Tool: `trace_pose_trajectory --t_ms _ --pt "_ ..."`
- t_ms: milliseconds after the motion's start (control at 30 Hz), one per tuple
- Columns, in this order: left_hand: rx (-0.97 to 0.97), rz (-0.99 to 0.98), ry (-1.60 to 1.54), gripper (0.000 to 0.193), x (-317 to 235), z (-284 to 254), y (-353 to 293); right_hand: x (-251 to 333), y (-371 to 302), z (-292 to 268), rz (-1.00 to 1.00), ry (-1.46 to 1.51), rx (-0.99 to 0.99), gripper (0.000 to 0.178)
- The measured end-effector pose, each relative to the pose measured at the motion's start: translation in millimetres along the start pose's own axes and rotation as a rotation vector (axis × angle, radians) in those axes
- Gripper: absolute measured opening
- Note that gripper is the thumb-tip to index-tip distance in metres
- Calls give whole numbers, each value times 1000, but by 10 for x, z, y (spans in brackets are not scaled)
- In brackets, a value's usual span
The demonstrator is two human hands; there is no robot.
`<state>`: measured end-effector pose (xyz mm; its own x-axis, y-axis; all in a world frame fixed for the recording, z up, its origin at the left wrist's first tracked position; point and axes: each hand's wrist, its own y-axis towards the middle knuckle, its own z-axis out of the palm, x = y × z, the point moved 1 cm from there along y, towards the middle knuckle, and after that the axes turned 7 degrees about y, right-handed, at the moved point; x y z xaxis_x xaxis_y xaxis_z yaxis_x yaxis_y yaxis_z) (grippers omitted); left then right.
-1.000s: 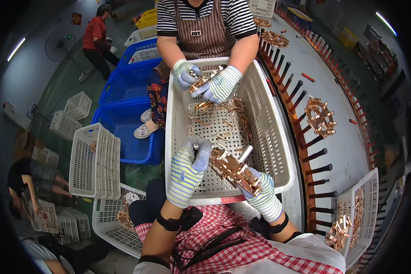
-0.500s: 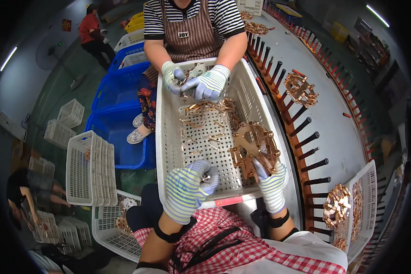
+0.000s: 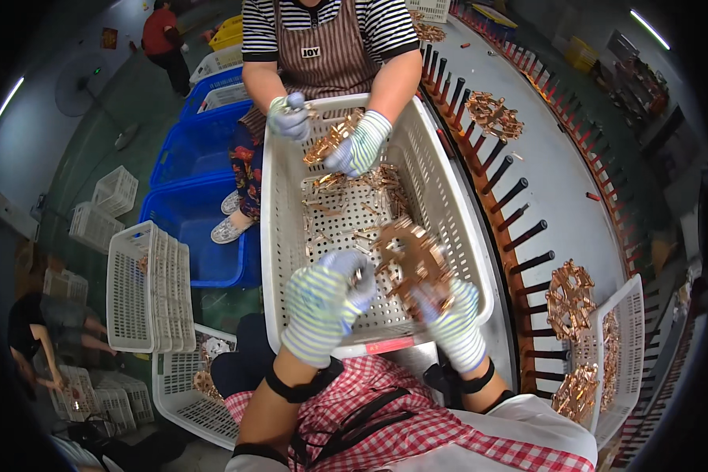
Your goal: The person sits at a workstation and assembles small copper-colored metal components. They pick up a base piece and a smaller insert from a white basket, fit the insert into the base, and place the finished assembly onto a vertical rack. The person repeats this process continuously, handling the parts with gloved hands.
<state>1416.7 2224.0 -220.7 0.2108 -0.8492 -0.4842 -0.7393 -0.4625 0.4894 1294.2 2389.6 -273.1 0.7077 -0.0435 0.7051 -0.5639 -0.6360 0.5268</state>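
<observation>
My right hand, in a striped knit glove, grips the edge of a flat, round copper-coloured metal cluster with prongs around its rim. The cluster is tilted over the near right part of a white perforated crate and blurred by motion. My left hand, gloved alike, is closed beside it above the crate's near left corner. A small shiny metal piece shows between its fingers, smeared. Loose slim copper-coloured pieces lie on the crate floor, heaped thicker toward its far right.
Across the crate, a co-worker's gloved hand holds another metal cluster. On the right runs a grey bench edged with dark-handled rods, bearing further clusters. Blue bins and stacked white crates stand left.
My right hand and its cluster have swung left, closer to my left hand. The co-worker's hands have parted, one now on a cluster. Clusters on the bench have shifted farther away.
</observation>
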Motion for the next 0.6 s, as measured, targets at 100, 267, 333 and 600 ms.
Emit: trace_pose_trajectory --t_ms 100,267,333,600 --pt "-36 63 184 31 -9 86 -303 -40 -105 -177 -241 -308 -47 18" --pt "141 -223 -482 36 -226 21 -495 243 -389 -105 -97 -96 143 24" --pt "267 -312 -553 36 -342 13 -580 303 -544 -39 -139 -56 91 26" --pt "84 44 194 30 -579 -426 -1301 501 -972 -548 279 176 -80 17"
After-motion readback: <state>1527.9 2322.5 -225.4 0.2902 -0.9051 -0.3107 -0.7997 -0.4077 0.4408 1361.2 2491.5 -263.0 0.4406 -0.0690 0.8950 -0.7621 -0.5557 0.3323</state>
